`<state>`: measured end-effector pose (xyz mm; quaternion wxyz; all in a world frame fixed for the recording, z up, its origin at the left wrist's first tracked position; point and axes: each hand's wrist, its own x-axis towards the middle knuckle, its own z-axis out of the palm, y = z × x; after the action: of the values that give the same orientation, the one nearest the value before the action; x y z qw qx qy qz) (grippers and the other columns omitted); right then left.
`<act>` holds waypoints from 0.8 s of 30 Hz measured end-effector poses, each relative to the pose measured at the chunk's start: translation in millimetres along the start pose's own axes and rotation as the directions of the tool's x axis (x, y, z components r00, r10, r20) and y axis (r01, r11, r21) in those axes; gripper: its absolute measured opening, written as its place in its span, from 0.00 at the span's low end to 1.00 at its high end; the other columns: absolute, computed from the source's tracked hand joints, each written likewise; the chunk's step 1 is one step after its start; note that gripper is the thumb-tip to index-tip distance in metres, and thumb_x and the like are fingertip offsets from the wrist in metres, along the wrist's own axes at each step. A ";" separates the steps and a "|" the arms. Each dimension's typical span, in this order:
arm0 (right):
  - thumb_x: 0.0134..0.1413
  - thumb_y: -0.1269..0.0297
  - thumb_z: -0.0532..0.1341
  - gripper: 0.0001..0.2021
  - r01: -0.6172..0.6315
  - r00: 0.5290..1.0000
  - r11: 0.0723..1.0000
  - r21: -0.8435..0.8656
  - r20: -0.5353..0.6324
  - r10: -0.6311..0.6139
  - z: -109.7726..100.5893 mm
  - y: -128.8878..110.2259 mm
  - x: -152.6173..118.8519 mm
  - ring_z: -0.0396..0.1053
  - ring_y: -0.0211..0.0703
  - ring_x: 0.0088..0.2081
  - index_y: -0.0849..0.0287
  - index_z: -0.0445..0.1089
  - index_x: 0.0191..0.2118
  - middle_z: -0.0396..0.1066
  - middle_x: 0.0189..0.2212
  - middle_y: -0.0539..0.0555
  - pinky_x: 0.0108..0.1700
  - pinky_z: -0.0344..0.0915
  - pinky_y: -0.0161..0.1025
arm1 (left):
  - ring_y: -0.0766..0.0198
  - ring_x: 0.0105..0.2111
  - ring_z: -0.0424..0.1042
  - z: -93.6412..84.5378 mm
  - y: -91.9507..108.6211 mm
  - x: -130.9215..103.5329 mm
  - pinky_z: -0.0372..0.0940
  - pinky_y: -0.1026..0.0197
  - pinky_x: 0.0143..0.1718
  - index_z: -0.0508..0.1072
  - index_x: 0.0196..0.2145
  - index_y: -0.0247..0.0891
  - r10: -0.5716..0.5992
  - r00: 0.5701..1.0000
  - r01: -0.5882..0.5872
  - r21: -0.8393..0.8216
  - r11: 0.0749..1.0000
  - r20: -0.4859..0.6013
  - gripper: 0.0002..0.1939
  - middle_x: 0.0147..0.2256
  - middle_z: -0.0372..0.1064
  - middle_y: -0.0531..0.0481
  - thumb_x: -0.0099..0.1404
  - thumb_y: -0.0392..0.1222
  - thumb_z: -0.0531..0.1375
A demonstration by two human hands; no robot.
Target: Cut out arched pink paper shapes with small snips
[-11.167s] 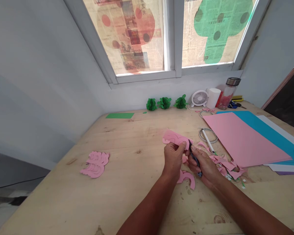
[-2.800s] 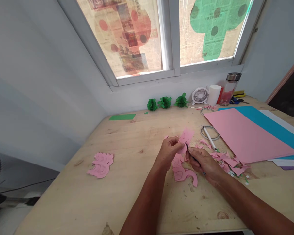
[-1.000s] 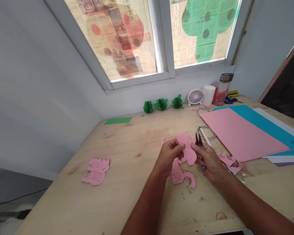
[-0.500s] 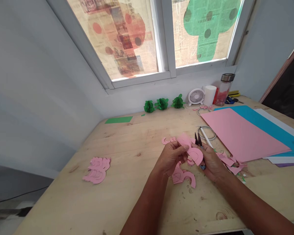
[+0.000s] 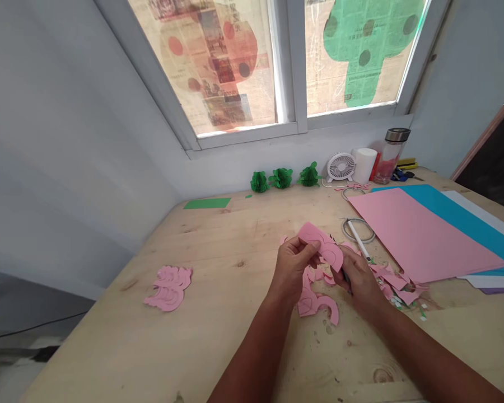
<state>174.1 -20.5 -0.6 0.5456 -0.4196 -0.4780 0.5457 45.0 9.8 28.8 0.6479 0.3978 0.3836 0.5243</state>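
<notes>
A pink paper piece with curved pencil lines and a rounded outer edge is pinched between the thumb and fingers of my left hand. My right hand is closed around a pair of scissors; most of the scissors is hidden by the fingers and the paper, and the dark blade tips show just behind the paper. Below both hands, pink paper offcuts lie on the wooden table, one of them a curved strip. Off to the left sits a small stack of cut pink shapes.
Pink sheets overlap blue and white ones at right. Nearby are a white pen, a wire coil and paper scraps. Along the wall stand green paper figures, a small fan and a glass bottle.
The pink paper has been turned and raised slightly in my left hand. The scissors, whose spread blades stood clear beside the paper, are now mostly behind it. The view has shifted a little.
</notes>
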 end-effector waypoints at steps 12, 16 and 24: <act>0.63 0.55 0.49 0.18 0.109 0.994 0.994 0.022 0.027 -0.110 -0.6 -0.2 -3.3 0.46 0.33 0.17 0.58 0.58 0.24 0.53 0.15 0.44 0.22 0.44 0.36 | 0.70 0.20 0.62 0.5 3.0 -2.7 0.58 0.65 0.24 0.72 0.24 0.33 0.056 0.998 -0.056 0.001 0.998 0.006 0.11 0.19 0.66 0.52 0.50 0.43 0.66; 0.62 0.54 0.50 0.18 0.108 0.993 0.994 0.011 0.046 -0.109 -0.1 -3.7 -4.6 0.46 0.33 0.17 0.57 0.58 0.24 0.52 0.15 0.44 0.22 0.44 0.36 | 0.71 0.20 0.62 0.5 4.2 -2.8 0.58 0.65 0.24 0.71 0.24 0.33 0.052 0.998 -0.052 -0.018 0.998 0.017 0.11 0.19 0.66 0.52 0.51 0.43 0.66; 0.60 0.51 0.51 0.18 0.048 0.997 0.998 -0.036 0.054 -0.046 1.6 -3.9 -3.6 0.44 0.34 0.17 0.57 0.62 0.26 0.51 0.14 0.44 0.20 0.43 0.36 | 0.69 0.21 0.63 2.6 4.3 -5.5 0.59 0.64 0.25 0.73 0.23 0.33 0.062 0.998 -0.063 0.041 0.997 0.024 0.10 0.19 0.67 0.51 0.51 0.43 0.66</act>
<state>173.4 -24.4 3.4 0.5375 -0.4037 -0.5121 0.5347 44.9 4.7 34.3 0.6269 0.4290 0.3746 0.5316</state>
